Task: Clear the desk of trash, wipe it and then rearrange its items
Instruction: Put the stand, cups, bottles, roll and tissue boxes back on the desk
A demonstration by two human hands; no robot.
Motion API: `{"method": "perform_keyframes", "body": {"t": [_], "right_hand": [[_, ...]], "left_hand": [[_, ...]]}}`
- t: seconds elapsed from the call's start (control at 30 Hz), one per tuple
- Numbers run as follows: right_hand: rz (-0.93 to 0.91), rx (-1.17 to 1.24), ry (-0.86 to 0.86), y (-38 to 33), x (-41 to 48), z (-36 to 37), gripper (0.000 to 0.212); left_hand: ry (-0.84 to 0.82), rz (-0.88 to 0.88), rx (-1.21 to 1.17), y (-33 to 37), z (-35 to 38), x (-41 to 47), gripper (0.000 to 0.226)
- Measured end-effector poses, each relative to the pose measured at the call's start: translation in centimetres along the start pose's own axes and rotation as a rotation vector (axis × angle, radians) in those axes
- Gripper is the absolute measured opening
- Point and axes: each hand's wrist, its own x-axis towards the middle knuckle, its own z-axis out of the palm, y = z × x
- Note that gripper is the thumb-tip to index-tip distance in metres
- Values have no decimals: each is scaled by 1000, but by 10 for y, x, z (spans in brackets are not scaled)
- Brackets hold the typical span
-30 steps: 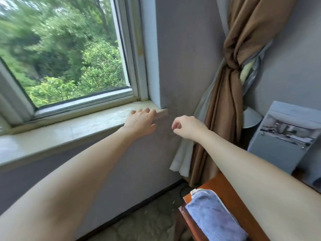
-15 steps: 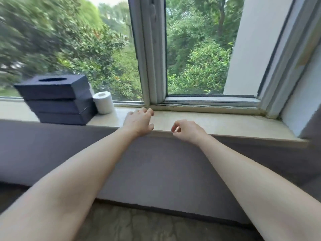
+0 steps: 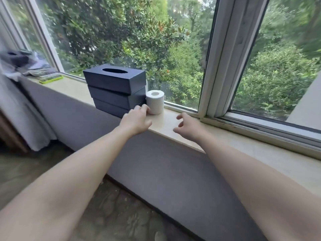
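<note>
Pale stone windowsill with a few things set along it

The windowsill [image 3: 243, 150] runs below the window frame from about 10 o'clock down to 4 o'clock in the view, its long right stretch bare and glossy. A stack of three dark tissue boxes [image 3: 118, 91] stands on it at roughly 10 o'clock from the centre, the top box showing an oval slot. At the stack's 3 o'clock, just beside it, a white toilet roll [image 3: 155, 101] stands upright. The left hand [image 3: 136, 121] rests on the sill's front edge at the roll's 7 o'clock, fingertips at its base. Far off at the stack's 9 o'clock lies a flat green-edged item [image 3: 51, 79], and beyond it a blurred heap [image 3: 33, 66].
</note>
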Motion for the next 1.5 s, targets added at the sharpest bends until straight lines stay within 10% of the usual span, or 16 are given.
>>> {"method": "perform_keyframes", "body": {"t": [0.5, 0.87, 1.5], "right_hand": [[-140, 175, 4, -35, 196, 24, 87], [-146, 54, -11, -31, 226, 45, 58], [188, 48, 284, -62, 145, 62, 46]], "left_hand": [[-27, 173, 24, -22, 15, 130, 46], [-107, 93, -135, -39, 41, 144, 44], [-292, 497, -281, -81, 25, 119, 52]]}}
